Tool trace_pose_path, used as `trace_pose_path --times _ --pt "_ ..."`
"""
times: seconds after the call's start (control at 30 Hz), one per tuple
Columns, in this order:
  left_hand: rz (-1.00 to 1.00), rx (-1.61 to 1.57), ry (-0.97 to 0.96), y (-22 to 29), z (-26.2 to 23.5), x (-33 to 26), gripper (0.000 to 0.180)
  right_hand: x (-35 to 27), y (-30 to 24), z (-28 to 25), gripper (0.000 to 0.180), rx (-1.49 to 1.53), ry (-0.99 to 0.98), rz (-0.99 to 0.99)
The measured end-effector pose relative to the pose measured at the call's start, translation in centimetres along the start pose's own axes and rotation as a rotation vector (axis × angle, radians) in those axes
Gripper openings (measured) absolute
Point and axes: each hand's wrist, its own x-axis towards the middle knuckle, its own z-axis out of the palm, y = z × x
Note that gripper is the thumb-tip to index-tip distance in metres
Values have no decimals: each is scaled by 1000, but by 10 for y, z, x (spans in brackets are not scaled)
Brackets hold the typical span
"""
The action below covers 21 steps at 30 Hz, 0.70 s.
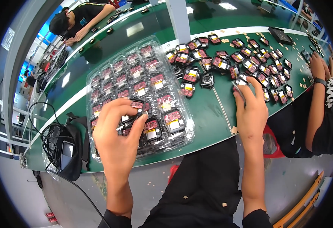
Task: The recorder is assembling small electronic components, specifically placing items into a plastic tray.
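My left hand (115, 131) is over the near part of a clear plastic tray (191, 131). Its thumb and fingers pinch a small black watch case (137, 104) with a red circuit board inside. Rows of similar open watch cases (175, 121) lie in the tray's pockets. To the right, my right hand (253, 110) is closed around another watch case (242, 79), at the near edge of a loose pile of watch cases (252, 64). A thin greyish edge shows by its thumb; what that is, I cannot make out.
The green bench (208, 117) carries a black bag (66, 152) with a phone and cables at left. A grey post (178, 21) rises behind the tray. A co-worker's arm (316, 102) reaches in at right. Another person (79, 21) works at the far left. A black box (280, 35) stands behind the pile.
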Motion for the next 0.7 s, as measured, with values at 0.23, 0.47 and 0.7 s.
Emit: trace_pose_path --times 0.23,0.47,0.7 --pt "105 267 -281 -6 -7 -1 35 2 -5 2 14 118 12 26" --pt "183 517 -343 4 -4 -10 42 -8 -13 -14 28 462 70 -60" --pt "166 458 -282 11 -5 -14 39 -45 -37 -42 41 807 -91 -174"
